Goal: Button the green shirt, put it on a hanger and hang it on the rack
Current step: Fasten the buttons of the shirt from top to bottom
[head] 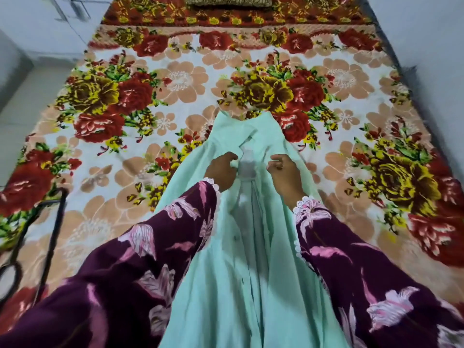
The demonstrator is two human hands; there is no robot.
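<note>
A pale green shirt (233, 267) lies lengthwise on the bed, collar end far from me, its front open down the middle with small dark buttons along the left edge. My left hand (221, 169) pinches the left front edge near the top. My right hand (285, 175) grips the right front edge opposite it. A narrow gap of the shirt's inside shows between the two hands. A black hanger (54, 222) lies on the bed at the left, partly out of view.
The bed carries a floral blanket (175, 84) in red, yellow and peach. A patterned pillow (226, 0) sits at the far end. Pale walls and a cupboard (50, 23) stand beyond the bed's left side. My sleeves are dark purple with pink flowers.
</note>
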